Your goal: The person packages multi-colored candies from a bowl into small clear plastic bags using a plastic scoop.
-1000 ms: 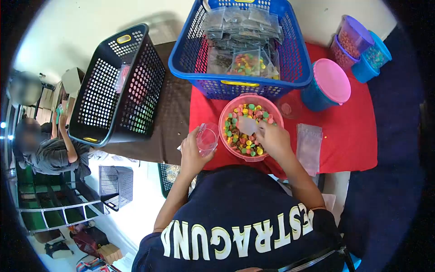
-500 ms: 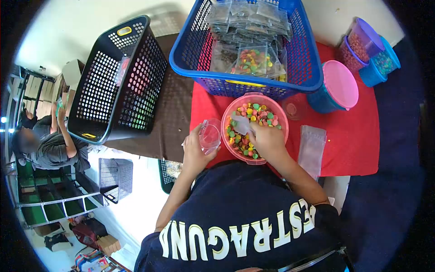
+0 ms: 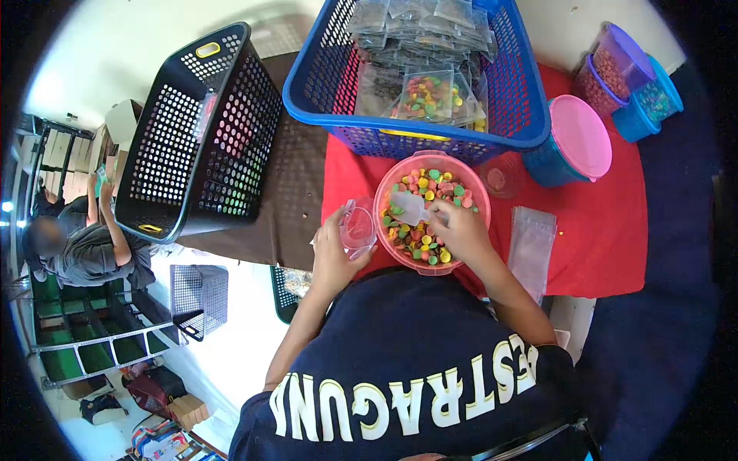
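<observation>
My left hand (image 3: 334, 257) is closed round a clear plastic cup (image 3: 357, 227), held just left of the pink bowl (image 3: 390, 250). Colourful candies (image 3: 423, 240) in green, yellow, pink and brown fill the bowl. Over them, my right hand (image 3: 459, 229) grips the handle of a translucent scoop (image 3: 409, 207). A few candies lie at the scoop's tip. The cup looks empty.
A blue basket (image 3: 346, 127) of filled packets stands behind the bowl, a black basket (image 3: 196, 146) at left. Clear bags (image 3: 530, 246) lie right of the bowl. Lidded tubs (image 3: 565, 154) stand at right. Another person (image 3: 96, 250) is at far left.
My right hand has tilted the scoop to lie flatter over the candies, its fingers shifting slightly. My left hand and the cup have hardly moved.
</observation>
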Motion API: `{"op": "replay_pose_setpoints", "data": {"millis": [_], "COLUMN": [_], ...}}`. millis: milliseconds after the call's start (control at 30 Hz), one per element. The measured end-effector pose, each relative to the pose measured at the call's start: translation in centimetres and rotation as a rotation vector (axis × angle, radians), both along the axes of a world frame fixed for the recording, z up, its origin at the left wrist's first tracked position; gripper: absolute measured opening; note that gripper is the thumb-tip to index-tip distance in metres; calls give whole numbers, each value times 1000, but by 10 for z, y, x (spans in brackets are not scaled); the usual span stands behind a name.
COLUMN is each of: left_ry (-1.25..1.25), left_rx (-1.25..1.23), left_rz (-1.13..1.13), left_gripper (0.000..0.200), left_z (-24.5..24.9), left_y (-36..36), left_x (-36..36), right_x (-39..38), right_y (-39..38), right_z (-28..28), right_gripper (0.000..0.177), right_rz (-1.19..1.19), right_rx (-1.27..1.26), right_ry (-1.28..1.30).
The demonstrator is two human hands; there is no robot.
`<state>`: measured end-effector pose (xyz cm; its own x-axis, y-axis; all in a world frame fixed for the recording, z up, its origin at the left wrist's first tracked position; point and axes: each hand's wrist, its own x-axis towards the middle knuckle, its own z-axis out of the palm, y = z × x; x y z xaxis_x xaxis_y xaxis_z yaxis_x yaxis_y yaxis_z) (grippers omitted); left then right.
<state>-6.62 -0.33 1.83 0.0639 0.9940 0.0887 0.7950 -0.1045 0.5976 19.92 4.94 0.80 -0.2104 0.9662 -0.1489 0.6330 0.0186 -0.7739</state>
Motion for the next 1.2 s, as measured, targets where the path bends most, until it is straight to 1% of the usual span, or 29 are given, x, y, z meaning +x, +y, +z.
{"op": "replay_pose_setpoints", "data": {"millis": [67, 167, 233, 267, 333, 467, 533, 633, 733, 767, 867, 1000, 1067, 1133, 1200], "left_ry": [-10, -31, -38, -36, -35, -9, -16, -35, -10, -3, -10, -24, -34, -42, -36], "left_rx": [0, -9, -6, -5, -7, -10, -18, -8, 11, 5, -15, -21, -14, -3, 18], "left_rz": [6, 24, 31, 28, 26, 15, 17, -5, -3, 3, 7, 3, -10, -18, -31], "left_gripper": [90, 89, 90, 90, 90, 93, 93, 92, 93, 93, 93, 92, 92, 91, 91], "left_z": [0, 1, 0, -2, -2, 0, 0, -2, -1, -1, 1, -1, -2, -4, -6], "left_y": [0, -3, -2, -1, -2, -1, -2, -4, -6, -6, -6, -8, -8, -8, -9], "left_x": [-2, -3, -3, -3, -3, -4, -5, -4, -3, -2, -2, -2, -1, 0, 2], "right_x": [1, 3, 5, 7, 13, 17, 17, 10, -2, -2, 3, 6, 1, -2, -1], "right_y": [2, 0, 1, 2, 0, -3, -8, -13, -18, -20, -18, -15, -16, -19, -20], "right_z": [-5, 13, 34, 32, 26, 30, 27, 27, 17, 18, 16, 20, 10, 15, 15], "right_gripper": [26, 25, 23, 23, 20, 18, 17, 17, 18, 20, 22, 24, 25, 23, 21], "right_rz": [0, -34, -52, -53, -57, -2, 57, 95, 105, 108, 132, 152, 152, 136, 140], "right_rx": [-22, -60, -178, -177, -54, -72, 15, 50, 124, 72, 35, 1, 133, 115, 57], "right_ry": [30, 38, 93, 92, 71, 15, -113, -176, -179, -201, -169, -187, -248, -211, -104]}}
